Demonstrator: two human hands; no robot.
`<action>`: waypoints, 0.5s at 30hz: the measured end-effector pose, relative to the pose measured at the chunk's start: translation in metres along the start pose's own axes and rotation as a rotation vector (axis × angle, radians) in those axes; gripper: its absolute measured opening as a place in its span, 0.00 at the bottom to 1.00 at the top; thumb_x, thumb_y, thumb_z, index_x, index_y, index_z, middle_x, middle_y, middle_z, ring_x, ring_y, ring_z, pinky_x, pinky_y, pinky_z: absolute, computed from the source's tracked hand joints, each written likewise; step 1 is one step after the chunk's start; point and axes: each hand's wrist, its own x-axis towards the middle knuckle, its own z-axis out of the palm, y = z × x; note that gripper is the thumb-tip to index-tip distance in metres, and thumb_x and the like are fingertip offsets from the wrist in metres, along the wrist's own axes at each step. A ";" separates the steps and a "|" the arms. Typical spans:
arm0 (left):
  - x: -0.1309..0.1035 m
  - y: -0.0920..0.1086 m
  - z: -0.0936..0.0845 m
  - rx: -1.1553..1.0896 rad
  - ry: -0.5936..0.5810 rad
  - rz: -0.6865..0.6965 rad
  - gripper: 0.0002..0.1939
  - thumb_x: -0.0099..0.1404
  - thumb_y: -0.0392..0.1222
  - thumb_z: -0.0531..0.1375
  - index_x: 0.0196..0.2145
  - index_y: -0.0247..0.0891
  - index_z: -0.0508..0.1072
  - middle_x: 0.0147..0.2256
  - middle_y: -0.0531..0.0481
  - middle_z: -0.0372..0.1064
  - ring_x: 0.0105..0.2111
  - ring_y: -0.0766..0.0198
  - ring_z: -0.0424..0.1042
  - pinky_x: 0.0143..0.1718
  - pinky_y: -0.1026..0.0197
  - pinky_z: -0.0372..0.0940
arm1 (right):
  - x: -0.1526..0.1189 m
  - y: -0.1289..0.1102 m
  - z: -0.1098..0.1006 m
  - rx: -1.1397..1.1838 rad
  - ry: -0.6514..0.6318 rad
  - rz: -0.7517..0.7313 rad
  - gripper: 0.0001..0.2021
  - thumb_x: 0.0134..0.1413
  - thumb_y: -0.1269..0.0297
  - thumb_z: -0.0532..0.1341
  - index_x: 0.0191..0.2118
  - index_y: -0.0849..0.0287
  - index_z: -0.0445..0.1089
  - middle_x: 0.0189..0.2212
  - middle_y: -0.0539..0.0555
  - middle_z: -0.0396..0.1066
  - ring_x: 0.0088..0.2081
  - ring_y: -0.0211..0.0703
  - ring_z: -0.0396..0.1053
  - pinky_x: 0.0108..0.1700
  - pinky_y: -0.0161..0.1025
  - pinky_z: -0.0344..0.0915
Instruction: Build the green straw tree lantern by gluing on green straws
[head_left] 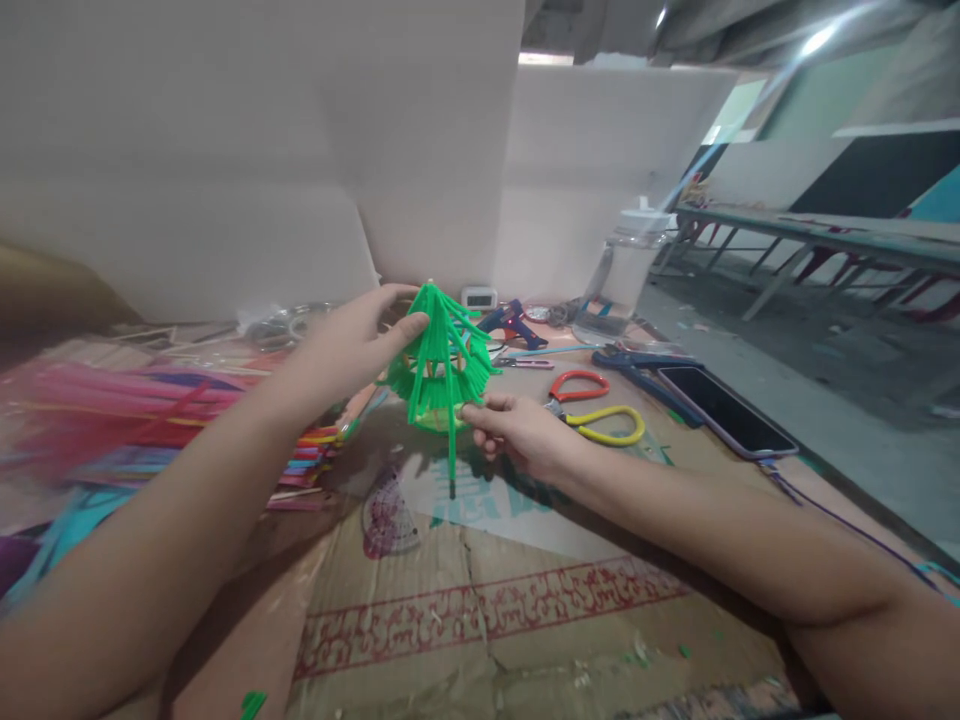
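Note:
A green cone-shaped model [433, 345] made of pipe cleaners, with a tiered, pavilion-like form, is held up over the table. My left hand [379, 330] grips its upper left side, thumb in front and fingers partly hidden behind it. My right hand [514, 430] is closed at the lower right rim, thumb and fingertips pinched together against the model. One long green pipe cleaner [452, 450] hangs down the front, past the rim. Light wooden-looking sticks show between the tiers.
Coloured pipe cleaners [142, 400] lie heaped at left. On the right are red-and-yellow-handled pliers [600, 425], dark-blue-handled pliers [645, 370], a phone [727, 410] and a water bottle [619, 275]. A blue glue gun [517, 322] and small white clock [479, 298] stand behind.

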 end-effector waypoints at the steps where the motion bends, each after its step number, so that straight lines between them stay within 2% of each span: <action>1: 0.000 0.000 0.000 0.010 0.005 -0.005 0.28 0.67 0.60 0.53 0.58 0.41 0.67 0.53 0.44 0.71 0.49 0.49 0.72 0.50 0.49 0.67 | 0.000 -0.002 -0.004 -0.005 -0.029 -0.004 0.14 0.49 0.59 0.70 0.28 0.61 0.67 0.19 0.45 0.67 0.18 0.28 0.61 0.22 0.29 0.59; 6: -0.001 0.001 -0.001 0.019 0.002 -0.031 0.29 0.67 0.60 0.53 0.58 0.41 0.67 0.54 0.43 0.71 0.48 0.49 0.73 0.50 0.48 0.67 | -0.004 -0.035 -0.044 -0.168 -0.167 -0.125 0.16 0.49 0.54 0.69 0.28 0.62 0.67 0.26 0.48 0.70 0.23 0.31 0.66 0.27 0.32 0.65; 9: 0.000 0.001 -0.001 0.002 -0.011 -0.049 0.29 0.67 0.60 0.53 0.59 0.41 0.67 0.53 0.43 0.72 0.46 0.50 0.74 0.51 0.47 0.67 | -0.011 -0.059 -0.063 -0.142 -0.092 -0.248 0.16 0.53 0.54 0.67 0.27 0.59 0.63 0.22 0.47 0.66 0.22 0.32 0.63 0.26 0.33 0.63; 11: 0.000 0.000 0.000 0.002 -0.008 -0.034 0.29 0.67 0.60 0.53 0.58 0.41 0.67 0.53 0.44 0.72 0.48 0.49 0.73 0.52 0.46 0.66 | -0.015 -0.067 -0.065 -0.131 -0.036 -0.306 0.21 0.57 0.49 0.63 0.24 0.57 0.57 0.19 0.46 0.62 0.20 0.32 0.59 0.24 0.33 0.60; 13: 0.001 -0.001 0.000 0.009 0.000 -0.019 0.28 0.67 0.60 0.53 0.58 0.42 0.68 0.54 0.44 0.71 0.49 0.49 0.72 0.52 0.47 0.66 | -0.017 -0.065 -0.060 -0.216 -0.021 -0.328 0.25 0.59 0.44 0.59 0.21 0.57 0.54 0.17 0.46 0.60 0.19 0.32 0.57 0.23 0.34 0.58; 15: 0.001 -0.001 0.000 0.016 0.007 -0.021 0.29 0.67 0.60 0.53 0.58 0.41 0.68 0.54 0.43 0.71 0.50 0.49 0.71 0.52 0.47 0.66 | -0.017 -0.056 -0.051 -0.356 -0.053 -0.298 0.24 0.57 0.45 0.61 0.22 0.58 0.58 0.18 0.46 0.62 0.20 0.33 0.59 0.23 0.33 0.59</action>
